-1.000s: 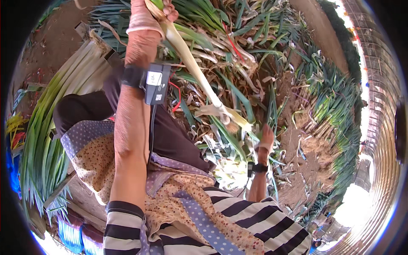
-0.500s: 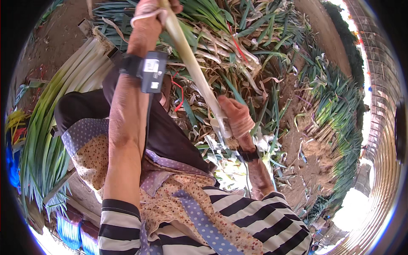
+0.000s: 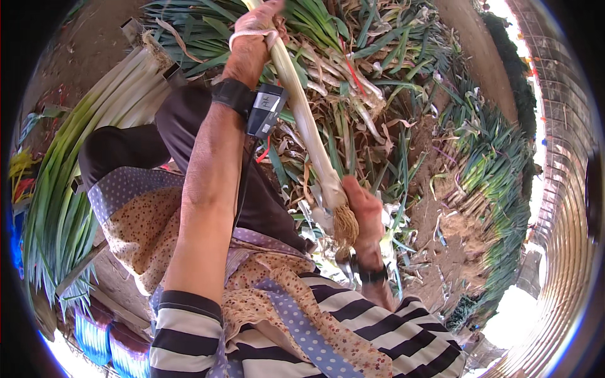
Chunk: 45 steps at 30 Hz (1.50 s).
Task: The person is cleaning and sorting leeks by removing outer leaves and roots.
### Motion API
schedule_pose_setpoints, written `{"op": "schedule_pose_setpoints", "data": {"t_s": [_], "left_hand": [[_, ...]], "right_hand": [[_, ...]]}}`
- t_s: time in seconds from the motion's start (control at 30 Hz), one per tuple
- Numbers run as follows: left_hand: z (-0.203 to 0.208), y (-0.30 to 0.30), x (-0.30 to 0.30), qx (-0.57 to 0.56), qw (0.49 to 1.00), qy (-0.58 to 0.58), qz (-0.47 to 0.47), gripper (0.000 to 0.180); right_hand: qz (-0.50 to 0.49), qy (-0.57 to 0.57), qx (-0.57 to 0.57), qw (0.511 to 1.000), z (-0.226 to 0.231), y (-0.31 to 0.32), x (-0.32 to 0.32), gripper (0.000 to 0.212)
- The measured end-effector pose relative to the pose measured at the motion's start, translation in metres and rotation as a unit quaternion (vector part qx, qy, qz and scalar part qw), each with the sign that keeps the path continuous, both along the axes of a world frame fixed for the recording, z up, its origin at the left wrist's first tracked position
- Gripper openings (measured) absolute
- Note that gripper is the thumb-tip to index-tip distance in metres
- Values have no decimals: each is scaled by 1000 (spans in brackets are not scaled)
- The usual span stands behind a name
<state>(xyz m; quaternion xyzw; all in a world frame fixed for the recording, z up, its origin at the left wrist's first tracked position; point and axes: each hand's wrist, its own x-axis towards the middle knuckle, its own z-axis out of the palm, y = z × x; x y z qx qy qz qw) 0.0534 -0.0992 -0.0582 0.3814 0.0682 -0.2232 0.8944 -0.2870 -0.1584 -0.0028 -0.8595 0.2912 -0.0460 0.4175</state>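
A long leek (image 3: 305,120) slants across the middle, pale along its stalk, with a bushy tan root tuft at the lower end. High up on its stalk my left hand (image 3: 255,39) is wrapped round it, a white band around the hand. Close against the lower end, just above the roots, my right hand (image 3: 367,211) is closed, thumb upward; some of its fingers are hidden behind the leek. A loose whitish piece (image 3: 322,218) hangs beside the root tuft.
Large clean leeks (image 3: 104,104) lie in a rack at the left. Ahead is a heap of untrimmed leeks (image 3: 328,69) with a red tie, above scattered peelings (image 3: 391,233). More leeks (image 3: 498,183) line the right side, near a ribbed wall (image 3: 564,157). Blue bundles (image 3: 93,340) sit lower left.
My left hand has shifted right and slightly down along with the leek. The root end has moved down and now shows its tuft plainly; my right hand is a little lower and further right.
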Motion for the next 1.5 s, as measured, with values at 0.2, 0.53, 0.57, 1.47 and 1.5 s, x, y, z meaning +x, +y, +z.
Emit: {"op": "schedule_pose_setpoints", "data": {"t_s": [0.2, 0.53, 0.57, 1.47, 1.5], "left_hand": [[-10, 23, 19, 16, 997, 6, 81, 16], [19, 15, 1, -38, 990, -62, 120, 25], [20, 15, -6, -59, 992, -59, 94, 31], [47, -14, -44, -79, 970, -160, -168, 122], [47, -9, -44, -106, 962, -159, -195, 116]], "right_hand": [[-202, 227, 44, 952, 62, 18, -98, 26], [-81, 71, -494, 863, -11, -91, -123, 53], [-56, -58, -534, 842, -12, -90, -100, 59], [41, -108, -126, 985, -13, -12, -30, 28], [57, -134, -174, 974, -20, -9, -32, 38]]}}
